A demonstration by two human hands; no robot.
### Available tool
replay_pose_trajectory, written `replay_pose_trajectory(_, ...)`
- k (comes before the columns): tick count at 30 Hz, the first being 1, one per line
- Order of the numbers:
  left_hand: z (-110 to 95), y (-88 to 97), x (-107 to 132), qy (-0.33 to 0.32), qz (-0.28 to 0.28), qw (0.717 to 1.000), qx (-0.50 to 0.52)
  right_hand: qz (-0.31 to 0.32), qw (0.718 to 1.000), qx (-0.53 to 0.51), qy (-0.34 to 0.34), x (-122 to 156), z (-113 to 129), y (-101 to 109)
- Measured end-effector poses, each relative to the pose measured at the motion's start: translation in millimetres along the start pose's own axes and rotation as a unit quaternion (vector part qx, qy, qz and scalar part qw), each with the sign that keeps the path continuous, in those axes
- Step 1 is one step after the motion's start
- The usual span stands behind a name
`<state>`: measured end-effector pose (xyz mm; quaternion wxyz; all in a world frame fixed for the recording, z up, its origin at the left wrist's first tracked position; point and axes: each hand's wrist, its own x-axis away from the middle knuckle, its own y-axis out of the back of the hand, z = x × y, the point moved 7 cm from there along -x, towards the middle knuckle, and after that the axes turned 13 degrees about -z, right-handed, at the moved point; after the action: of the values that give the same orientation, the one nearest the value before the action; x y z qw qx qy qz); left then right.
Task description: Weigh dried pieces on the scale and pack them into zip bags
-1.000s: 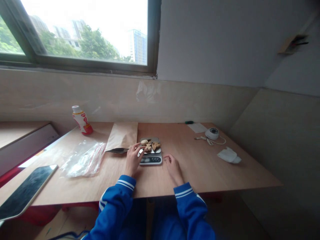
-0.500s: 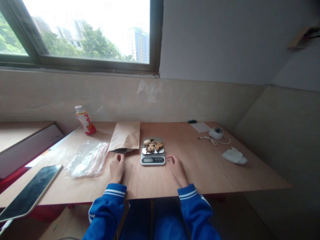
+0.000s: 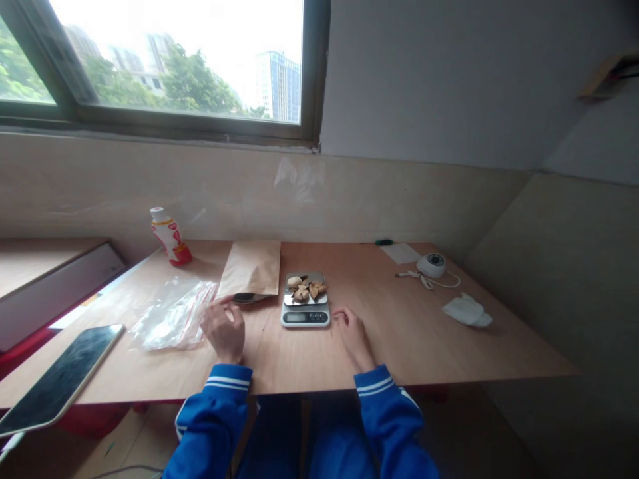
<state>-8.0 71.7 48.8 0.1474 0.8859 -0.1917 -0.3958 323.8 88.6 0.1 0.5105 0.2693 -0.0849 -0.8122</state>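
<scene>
A small digital scale sits on the wooden table with several brown and pale food pieces on its steel plate. My left hand rests on the table, fingers loosely curled and empty, at the right edge of a pile of clear zip bags and just below the open mouth of a brown paper bag. My right hand lies on the table beside the scale's right front corner, fingers relaxed and holding nothing.
A red and white drink bottle stands at the back left. A dark tablet lies at the near left edge. At the right are a white round device with a cord, a crumpled white tissue and a paper slip.
My left hand left the food on the scale and drew back to the left, now resting by the clear bags. The right hand has hardly moved.
</scene>
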Motion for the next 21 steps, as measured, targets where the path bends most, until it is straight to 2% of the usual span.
replay_pose_trajectory(2, -3, 14.6, -11, -0.026, -0.049, 0.997, -0.052, -0.002, 1.000, 0.003, 0.003, 0, 0, -1)
replay_pose_trajectory(5, 13, 28.2, -30, -0.009, -0.071, 0.988, -0.138, 0.001, 1.000, 0.005, 0.008, -1, 1, 0)
replay_pose_trajectory(7, 31, 28.2, -40, -0.005, -0.040, 0.981, -0.189, 0.007, 1.000, 0.005, 0.009, 0, 1, 0)
replay_pose_trajectory(11, 67, 11.9, -45, -0.030, 0.074, 0.969, -0.236, 0.012, 1.000, 0.001, 0.009, 0, 1, 0)
replay_pose_trajectory(13, 77, 7.2, -44, -0.033, 0.083, 0.970, -0.226, 0.010, 1.000, 0.000, 0.011, 1, 1, 0)
replay_pose_trajectory(16, 83, 9.7, -46, -0.005, 0.035, 0.982, -0.186, 0.010, 1.000, -0.002, 0.013, 1, 0, -1)
replay_pose_trajectory(19, 78, 26.6, -48, 0.028, -0.079, 0.989, -0.121, -0.015, 1.000, -0.009, 0.013, -1, 1, 4)
replay_pose_trajectory(21, 64, 40.5, -46, 0.010, -0.150, 0.986, -0.071, -0.063, 0.998, -0.009, 0.013, 0, 4, 14)
